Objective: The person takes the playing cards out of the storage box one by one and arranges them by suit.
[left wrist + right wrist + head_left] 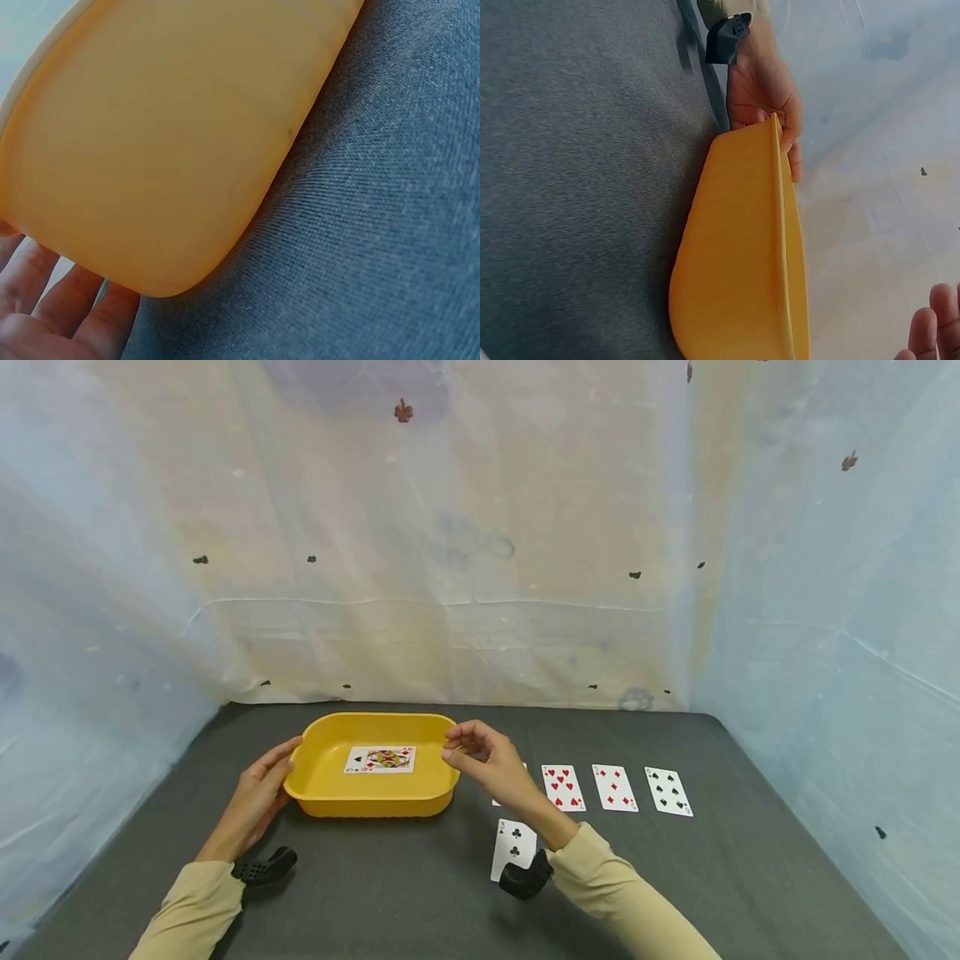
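A yellow tray [322, 793] stands on the dark grey table, with a queen card [380, 759] lying face up inside it. My left hand [283, 762] holds the tray's left end, thumb over the rim [793, 154] and fingers [52, 300] against the outer wall [172, 150]. Just off the tray's right rim hovers my right hand [459, 752], its fingers loosely bent and holding nothing. In the right wrist view its fingertips [934, 330] show at the bottom right corner, apart from the tray [735, 262].
Three cards lie face up in a row right of the tray: hearts [562, 787], diamonds [614, 787], clubs [668, 791]. A three of clubs [513, 847] lies nearer me, and my right hand covers most of another card [496, 802]. Pale sheeting walls the table.
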### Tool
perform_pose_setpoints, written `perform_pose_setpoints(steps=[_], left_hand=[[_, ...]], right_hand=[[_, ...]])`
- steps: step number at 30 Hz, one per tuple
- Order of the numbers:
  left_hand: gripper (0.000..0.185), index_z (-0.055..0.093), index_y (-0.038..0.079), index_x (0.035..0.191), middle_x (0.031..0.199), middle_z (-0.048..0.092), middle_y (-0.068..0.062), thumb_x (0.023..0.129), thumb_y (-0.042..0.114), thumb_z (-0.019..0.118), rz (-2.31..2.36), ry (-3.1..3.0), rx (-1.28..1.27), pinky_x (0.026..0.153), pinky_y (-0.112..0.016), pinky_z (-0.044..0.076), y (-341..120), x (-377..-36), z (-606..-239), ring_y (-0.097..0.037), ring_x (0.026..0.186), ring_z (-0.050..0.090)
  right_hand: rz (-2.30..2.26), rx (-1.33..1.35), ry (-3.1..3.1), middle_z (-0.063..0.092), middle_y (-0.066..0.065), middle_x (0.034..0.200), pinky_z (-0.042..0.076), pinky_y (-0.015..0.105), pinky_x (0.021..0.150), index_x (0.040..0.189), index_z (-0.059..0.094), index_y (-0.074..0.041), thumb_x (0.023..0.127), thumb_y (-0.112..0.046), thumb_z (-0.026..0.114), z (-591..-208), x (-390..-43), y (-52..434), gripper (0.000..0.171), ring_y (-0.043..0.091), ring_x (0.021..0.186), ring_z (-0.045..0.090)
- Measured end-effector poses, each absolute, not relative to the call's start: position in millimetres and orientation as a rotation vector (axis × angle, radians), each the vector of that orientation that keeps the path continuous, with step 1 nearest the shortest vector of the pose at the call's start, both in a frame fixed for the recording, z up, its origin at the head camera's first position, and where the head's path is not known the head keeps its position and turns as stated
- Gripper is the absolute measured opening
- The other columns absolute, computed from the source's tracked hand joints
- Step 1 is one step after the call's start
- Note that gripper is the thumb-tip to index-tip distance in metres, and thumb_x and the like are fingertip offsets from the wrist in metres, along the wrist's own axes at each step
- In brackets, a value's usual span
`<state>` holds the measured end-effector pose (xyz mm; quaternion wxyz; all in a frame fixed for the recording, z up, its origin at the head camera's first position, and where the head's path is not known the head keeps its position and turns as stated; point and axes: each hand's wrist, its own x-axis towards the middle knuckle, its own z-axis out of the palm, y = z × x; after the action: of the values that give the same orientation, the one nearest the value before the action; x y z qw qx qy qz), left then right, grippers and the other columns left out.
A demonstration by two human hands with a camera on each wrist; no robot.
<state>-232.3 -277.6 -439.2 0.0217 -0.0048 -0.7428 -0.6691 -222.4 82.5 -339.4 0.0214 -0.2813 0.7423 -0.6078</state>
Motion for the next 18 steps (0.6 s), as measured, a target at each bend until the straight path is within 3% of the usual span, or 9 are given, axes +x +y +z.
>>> perform_pose_setpoints(steps=[4, 8, 18], left_hand=[[0.059, 0.021, 0.008, 0.155, 0.157, 0.016, -0.022, 0.106, 0.034, 0.039, -2.089, -2.288, -0.030, 0.084, -0.019, 0.049, -278.3, -232.8, -439.1, -0.007, 0.119, 0.042], [0.058, 0.022, 0.008, 0.155, 0.156, 0.017, -0.022, 0.106, 0.034, 0.039, -2.080, -2.288, -0.043, 0.084, -0.019, 0.049, -278.1, -234.3, -438.3, -0.010, 0.121, 0.042], [0.058, 0.021, 0.009, 0.155, 0.157, 0.016, -0.022, 0.106, 0.034, 0.037, -2.088, -2.302, -0.028, 0.084, -0.020, 0.049, -278.5, -232.2, -438.7, -0.012, 0.123, 0.041]], right_hand=[[-1.856, -0.927, 2.334, 0.059, 0.027, 0.111, 0.047, 0.035, 0.088, 0.116, 0.056, 0.009, 0.092, 0.000, 0.062, -331.9, -220.6, 73.7, 0.026, 0.038, 0.101, 0.056], [-1.857, -0.916, 2.345, 0.060, 0.024, 0.112, 0.046, 0.039, 0.089, 0.118, 0.057, 0.005, 0.092, -0.004, 0.063, -348.8, -234.4, 65.9, 0.029, 0.037, 0.102, 0.057], [-1.717, -0.935, 2.502, 0.064, 0.008, 0.111, 0.048, 0.033, 0.083, 0.118, 0.061, -0.007, 0.092, -0.020, 0.068, -371.4, -254.5, 43.5, 0.030, 0.020, 0.097, 0.060]])
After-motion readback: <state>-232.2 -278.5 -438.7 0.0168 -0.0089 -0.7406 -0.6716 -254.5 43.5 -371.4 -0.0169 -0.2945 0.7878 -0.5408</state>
